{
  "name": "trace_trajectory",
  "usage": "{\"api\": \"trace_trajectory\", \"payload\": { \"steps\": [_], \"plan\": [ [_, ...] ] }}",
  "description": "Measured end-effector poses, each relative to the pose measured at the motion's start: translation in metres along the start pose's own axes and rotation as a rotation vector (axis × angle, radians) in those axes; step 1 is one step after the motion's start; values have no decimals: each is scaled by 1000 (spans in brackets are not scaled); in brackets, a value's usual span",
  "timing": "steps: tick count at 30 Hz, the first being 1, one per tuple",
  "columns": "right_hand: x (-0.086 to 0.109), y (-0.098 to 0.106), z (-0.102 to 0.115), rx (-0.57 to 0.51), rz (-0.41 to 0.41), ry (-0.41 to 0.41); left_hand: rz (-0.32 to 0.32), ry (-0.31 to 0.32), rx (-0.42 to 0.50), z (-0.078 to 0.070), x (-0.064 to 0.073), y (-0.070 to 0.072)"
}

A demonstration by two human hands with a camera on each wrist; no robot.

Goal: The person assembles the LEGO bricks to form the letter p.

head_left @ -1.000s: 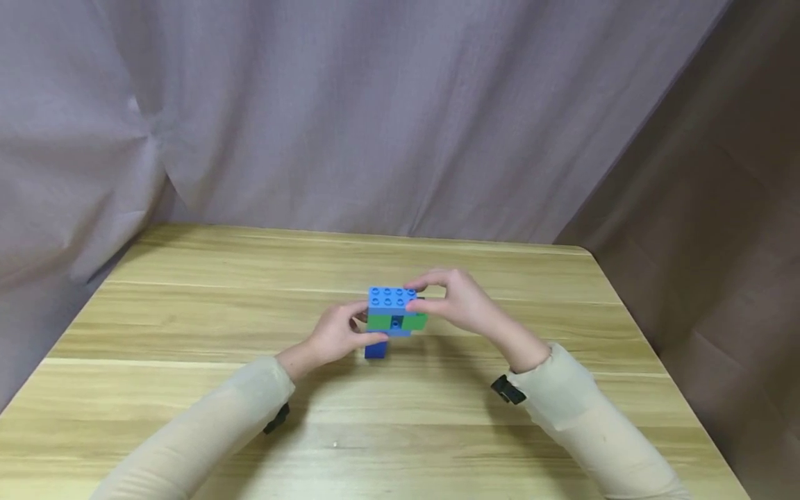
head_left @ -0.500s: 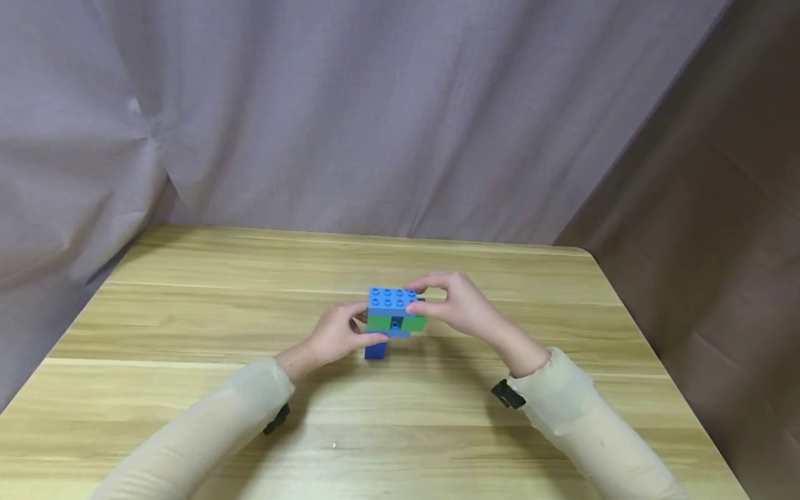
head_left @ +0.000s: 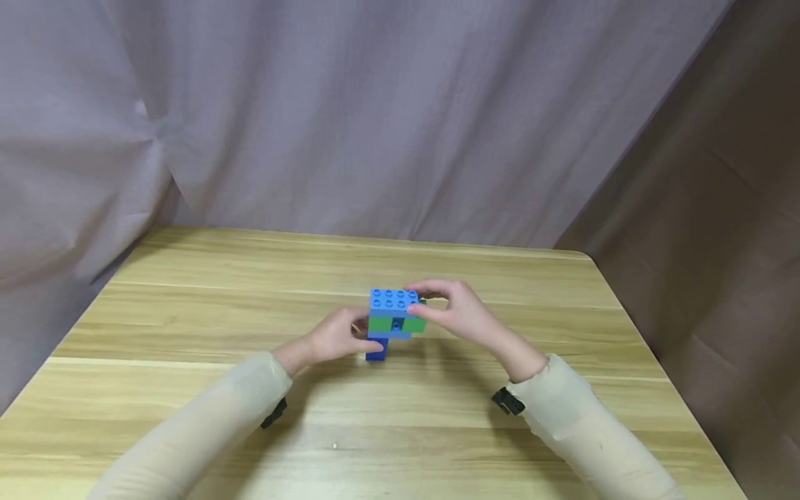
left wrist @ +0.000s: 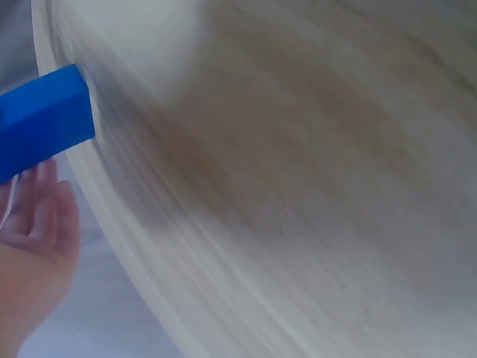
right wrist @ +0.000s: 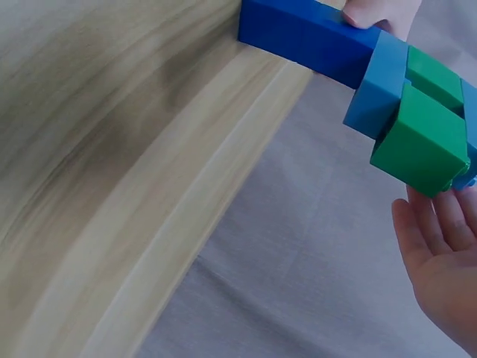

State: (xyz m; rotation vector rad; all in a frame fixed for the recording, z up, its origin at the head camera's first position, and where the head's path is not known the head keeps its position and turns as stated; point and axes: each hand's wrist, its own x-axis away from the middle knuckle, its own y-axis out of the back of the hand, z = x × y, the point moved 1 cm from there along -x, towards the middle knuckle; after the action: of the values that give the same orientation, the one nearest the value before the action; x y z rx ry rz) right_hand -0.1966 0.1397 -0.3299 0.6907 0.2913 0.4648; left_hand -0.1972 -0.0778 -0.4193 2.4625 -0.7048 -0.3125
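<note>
A stack of toy building bricks stands upright mid-table in the head view. Its base is a narrow dark blue column (head_left: 376,356). Above that lie a light blue brick (right wrist: 376,86), green bricks (head_left: 379,324) with a gap between them, and a studded light blue brick (head_left: 389,298) on top. My left hand (head_left: 331,337) grips the dark blue column from the left, thumb across its front; its other fingers are partly hidden behind. From the right, my right hand (head_left: 465,316) pinches the top light blue brick's end between thumb and forefinger. One green brick (right wrist: 421,142) juts out at the side.
The wooden table (head_left: 400,444) has a far edge near a grey curtain (head_left: 350,118). A darker brown curtain (head_left: 706,292) hangs on the right. Black straps (head_left: 508,401) show at both wrists. A tiny pale speck (head_left: 334,445) lies on the tabletop.
My left thumb has slid down from the lower light blue brick onto the dark blue column. The right hand has sunk slightly, keeping its pinch. The stack stays in about the same place.
</note>
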Motion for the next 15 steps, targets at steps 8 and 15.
{"api": "trace_trajectory", "payload": {
  "steps": [8,15],
  "plan": [
    [2,-4,-6,90,18,115,112,61,-24,10,2,3],
    [0,-2,-5,91,2,72,111,54,-83,9,5,1]
  ]
}}
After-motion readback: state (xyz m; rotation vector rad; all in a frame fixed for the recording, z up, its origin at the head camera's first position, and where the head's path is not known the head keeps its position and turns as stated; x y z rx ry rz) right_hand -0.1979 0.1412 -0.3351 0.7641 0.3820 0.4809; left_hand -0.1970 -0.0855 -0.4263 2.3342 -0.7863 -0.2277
